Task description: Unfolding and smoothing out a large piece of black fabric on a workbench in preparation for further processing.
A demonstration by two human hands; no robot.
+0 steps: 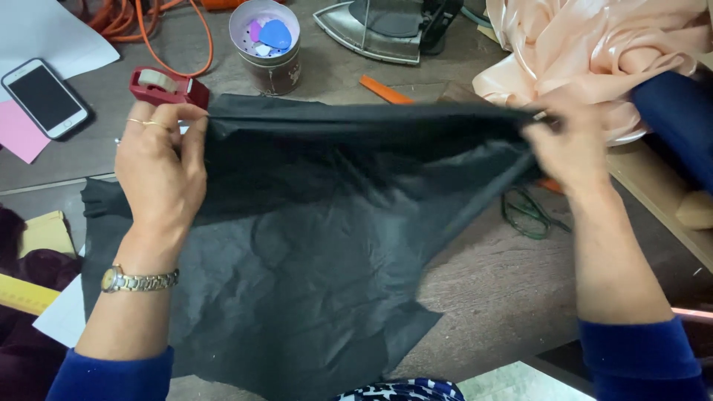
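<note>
1. Together, two hands held one black cloth stretched above the bench: the left hand had its fingers pinched shut on the left top edge, the right hand likewise on the right.
2. Behind lay one phone, one red tape dispenser, one tin, one iron.
3. One pair of scissors sat beneath the right wrist.

matt black cloth, creased
</note>
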